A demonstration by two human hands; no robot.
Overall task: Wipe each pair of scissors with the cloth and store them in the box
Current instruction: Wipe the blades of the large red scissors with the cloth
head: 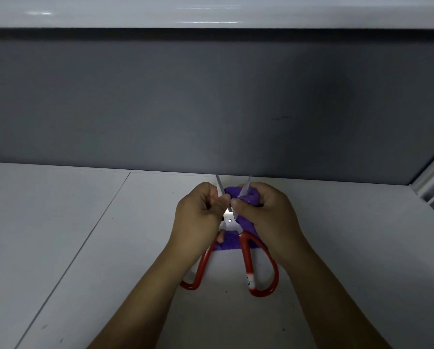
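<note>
A pair of scissors with red handles is held over the white table, blades spread apart and pointing away from me. My left hand grips the left blade near the pivot. My right hand holds a purple cloth wrapped round the right blade, whose tip sticks out above the fingers. More of the cloth hangs below the pivot between the handles. The box is not in view.
The white table has a seam running diagonally on the left. A grey partition wall stands along its far edge, and a white frame rises at the right.
</note>
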